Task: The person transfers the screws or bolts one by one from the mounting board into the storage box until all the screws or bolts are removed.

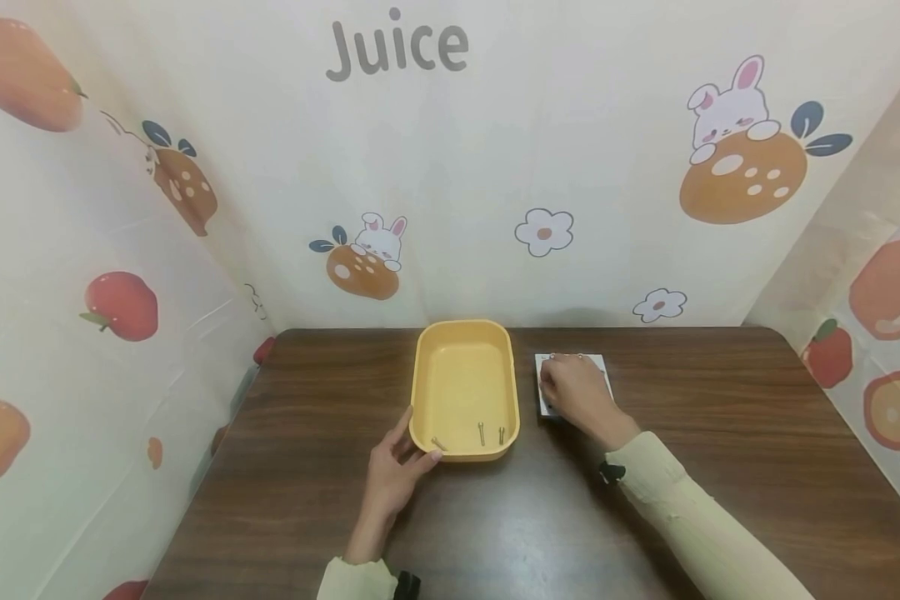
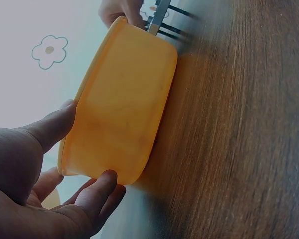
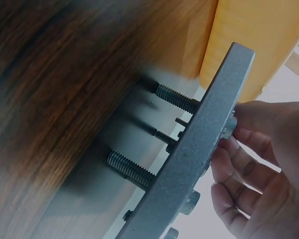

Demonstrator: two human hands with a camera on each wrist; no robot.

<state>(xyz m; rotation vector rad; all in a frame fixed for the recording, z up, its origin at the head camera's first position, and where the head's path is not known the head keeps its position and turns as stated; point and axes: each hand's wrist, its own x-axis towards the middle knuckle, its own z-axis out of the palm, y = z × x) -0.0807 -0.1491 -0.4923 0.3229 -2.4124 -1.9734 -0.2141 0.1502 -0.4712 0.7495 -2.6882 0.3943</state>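
Holding the yellow tray (image 1: 465,375) at its corner at seven o'clock, the left hand (image 1: 392,475) hooks its thumb at the rim and curves its fingers round the outer wall, a light grip that probably serves to steady the tray rather than lift it, since its base sits on the desk (image 1: 270,500). Inside, three loose screws (image 1: 482,433) lie near the wall closest to the person, spread from about five to seven o'clock; lying there, they seem handy to reach, and the walls would stop them rolling off. At three o'clock from the tray, just beside it and apart from it, a flat plate (image 3: 197,134) with a pale top stands raised over the desk, with several screw shanks (image 3: 177,98) poking out of its underside. That raised height probably gives the long shanks room below. The right hand (image 1: 577,392) reaches over the plate from about four o'clock, and its thumb and fingers look closed on a screw head (image 3: 230,127) at the plate's top, near the edge toward the tray; coming from above likely leaves the shank free in its hole. Other screw heads (image 3: 190,203) sit along the same face, untouched.
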